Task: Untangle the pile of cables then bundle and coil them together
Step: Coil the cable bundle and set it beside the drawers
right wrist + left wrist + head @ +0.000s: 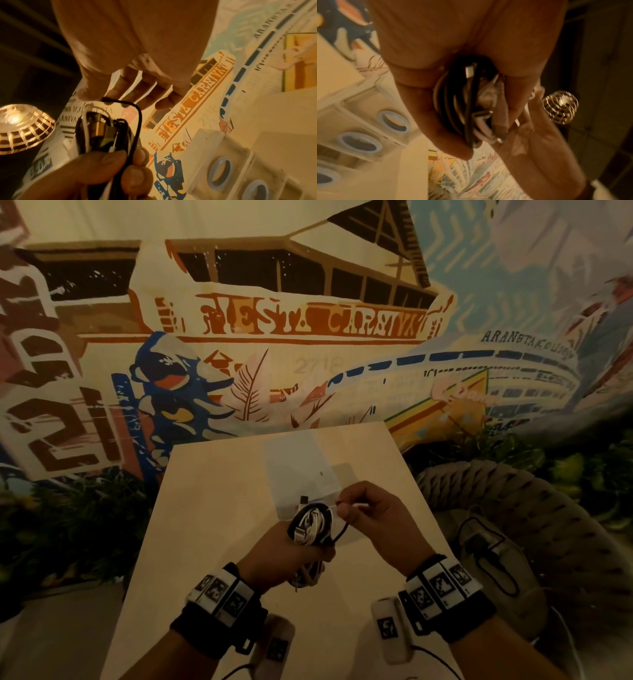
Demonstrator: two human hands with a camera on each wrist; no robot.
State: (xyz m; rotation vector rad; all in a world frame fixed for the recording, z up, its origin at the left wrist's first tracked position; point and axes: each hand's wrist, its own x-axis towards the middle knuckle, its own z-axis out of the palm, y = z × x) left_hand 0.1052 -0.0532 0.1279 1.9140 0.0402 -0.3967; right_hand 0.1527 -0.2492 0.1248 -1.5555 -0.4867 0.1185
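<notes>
My left hand (291, 546) grips a coiled bundle of black and white cables (311, 527) upright over the light wooden table (219, 508). In the left wrist view the bundle (464, 102) sits between thumb and curled fingers, with plugs showing among the strands. A loose black cable (340, 534) leaves the bundle in a small loop. My right hand (342, 508) pinches its end just right of the coil. In the right wrist view the black cable (137, 121) arcs from my right fingertips (118, 94) down to the bundle (102, 132), which my left hand's fingers (106, 166) clasp.
A white sheet (298, 460) lies on the table beyond the hands. A woven round seat (534, 508) with a shoe (493, 559) stands to the right. A painted mural wall (308, 337) is behind, plants (68, 508) at the left, and a lit lamp (22, 128) overhead.
</notes>
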